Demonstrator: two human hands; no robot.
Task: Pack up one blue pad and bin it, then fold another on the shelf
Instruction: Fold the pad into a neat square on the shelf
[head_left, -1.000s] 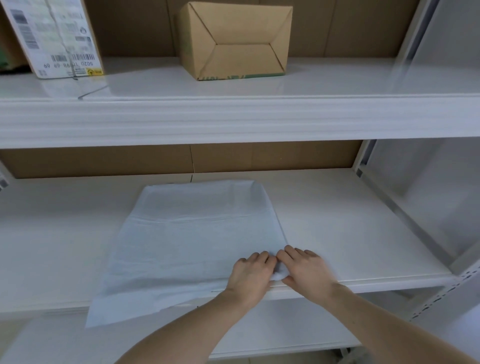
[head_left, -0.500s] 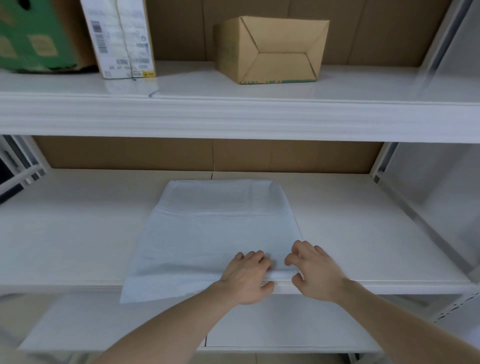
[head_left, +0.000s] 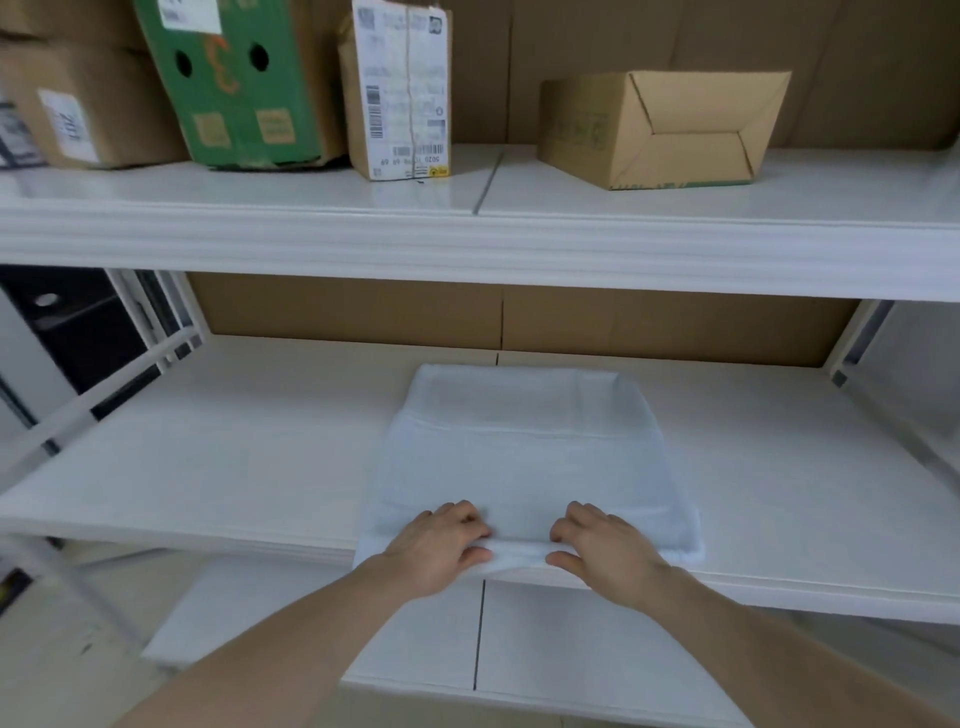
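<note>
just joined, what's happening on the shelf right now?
A person is folding a pale blue pad spread on the middle shelf. The left hand and right hand both grip its near edge, which is rolled up at the shelf's front lip. The pad's far part lies flat. Cardboard boxes stand on the shelf above.

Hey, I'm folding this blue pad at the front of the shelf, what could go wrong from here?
The blue pad overhangs the front lip of the shelf, and both the left hand and right hand grip that near edge, so a pull toward you might drag it off.

Both hands sit near the middle of that edge, leaving the outer corners free; the fold may come out crooked.
</note>
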